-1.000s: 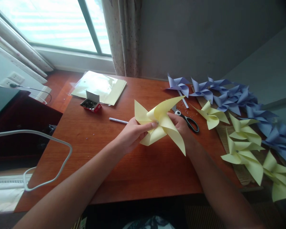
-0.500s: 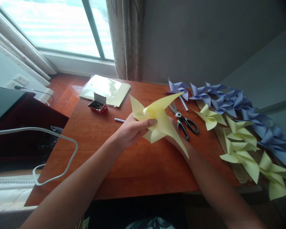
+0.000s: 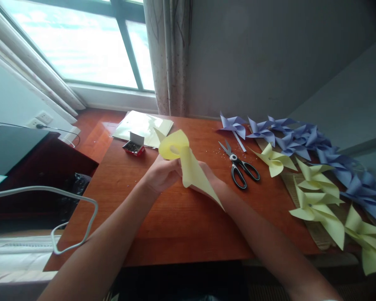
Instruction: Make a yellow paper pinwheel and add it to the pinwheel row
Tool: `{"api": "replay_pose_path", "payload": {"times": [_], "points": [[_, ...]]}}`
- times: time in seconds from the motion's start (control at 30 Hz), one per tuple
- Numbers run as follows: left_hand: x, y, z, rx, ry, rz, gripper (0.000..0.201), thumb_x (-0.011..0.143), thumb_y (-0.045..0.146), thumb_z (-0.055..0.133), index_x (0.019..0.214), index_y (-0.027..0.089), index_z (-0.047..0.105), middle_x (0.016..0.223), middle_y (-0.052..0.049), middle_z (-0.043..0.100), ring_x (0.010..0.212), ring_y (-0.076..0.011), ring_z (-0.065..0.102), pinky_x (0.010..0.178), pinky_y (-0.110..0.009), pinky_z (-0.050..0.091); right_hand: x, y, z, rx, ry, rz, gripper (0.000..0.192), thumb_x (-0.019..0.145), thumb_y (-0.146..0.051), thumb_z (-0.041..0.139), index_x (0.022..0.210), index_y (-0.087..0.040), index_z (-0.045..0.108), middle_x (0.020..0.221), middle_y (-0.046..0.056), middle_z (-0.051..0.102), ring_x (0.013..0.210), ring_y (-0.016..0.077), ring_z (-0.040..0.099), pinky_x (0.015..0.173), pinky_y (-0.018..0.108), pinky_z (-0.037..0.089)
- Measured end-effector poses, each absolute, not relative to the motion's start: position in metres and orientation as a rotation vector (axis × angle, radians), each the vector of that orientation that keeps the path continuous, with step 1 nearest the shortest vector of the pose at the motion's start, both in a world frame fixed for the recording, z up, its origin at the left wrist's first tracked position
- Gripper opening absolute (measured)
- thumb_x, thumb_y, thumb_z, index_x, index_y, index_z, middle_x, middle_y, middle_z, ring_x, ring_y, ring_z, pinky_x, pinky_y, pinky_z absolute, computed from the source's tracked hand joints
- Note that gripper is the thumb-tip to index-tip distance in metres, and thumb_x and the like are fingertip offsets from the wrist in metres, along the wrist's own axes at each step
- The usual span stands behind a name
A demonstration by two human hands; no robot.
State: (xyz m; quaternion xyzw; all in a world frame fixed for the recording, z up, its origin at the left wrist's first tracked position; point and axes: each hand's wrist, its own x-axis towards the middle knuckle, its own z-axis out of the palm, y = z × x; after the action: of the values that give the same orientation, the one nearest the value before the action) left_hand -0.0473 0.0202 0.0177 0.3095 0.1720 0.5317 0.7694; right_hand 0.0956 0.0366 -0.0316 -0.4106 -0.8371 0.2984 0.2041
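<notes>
A yellow paper pinwheel (image 3: 188,165) is held edge-on above the middle of the wooden table (image 3: 175,225). My left hand (image 3: 159,173) grips it at the hub from the left. My right hand (image 3: 211,184) holds it from behind and is mostly hidden by a paper blade. Black-handled scissors (image 3: 240,167) lie just right of my hands.
Several finished yellow pinwheels (image 3: 316,196) and blue pinwheels (image 3: 301,136) lie along the right side. A small red box of pins (image 3: 133,147) and a stack of yellow paper (image 3: 142,124) sit at the back left. A white cable (image 3: 65,221) hangs off the left.
The pinwheel has turned from facing me to edge-on and shifted left. The white stick on the table is now hidden behind my hands. My head has tilted up a little.
</notes>
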Motion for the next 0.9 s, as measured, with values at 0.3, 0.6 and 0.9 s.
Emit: {"api": "replay_pose_path", "payload": {"times": [0.3,0.6,0.9], "points": [[-0.047,0.025,0.012,0.681,0.464,1.175,0.027,0.066,0.029,0.088,0.073,0.02,0.064,0.067,0.002,0.054,0.059,-0.0095,0.048,0.057,-0.022,0.042,0.166,0.026,-0.003,-1.018,-1.625,1.55,0.028,0.098,-0.036,0.055,0.116,-0.019,0.068,0.08,0.001,0.061,0.075,0.0151,0.058,0.073,0.029,0.045],[-0.039,0.023,0.012,0.675,0.48,1.128,0.037,0.059,0.034,0.091,0.071,0.018,0.06,0.065,0.004,0.043,0.058,-0.0083,0.042,0.056,-0.021,0.038,0.161,0.017,0.001,-0.63,-0.842,2.014,0.017,0.089,-0.032,0.069,0.089,-0.014,0.069,0.079,0.001,0.056,0.068,0.01,0.049,0.064,0.023,0.039],[-0.037,0.024,0.006,0.647,0.502,1.109,0.036,0.059,0.033,0.092,0.072,0.016,0.062,0.065,0.003,0.047,0.06,-0.0091,0.045,0.062,-0.024,0.044,0.156,0.008,0.001,-0.626,-0.953,2.039,0.029,0.095,-0.042,0.06,0.104,-0.016,0.069,0.068,-0.001,0.053,0.056,0.0096,0.04,0.052,0.023,0.029]]}}
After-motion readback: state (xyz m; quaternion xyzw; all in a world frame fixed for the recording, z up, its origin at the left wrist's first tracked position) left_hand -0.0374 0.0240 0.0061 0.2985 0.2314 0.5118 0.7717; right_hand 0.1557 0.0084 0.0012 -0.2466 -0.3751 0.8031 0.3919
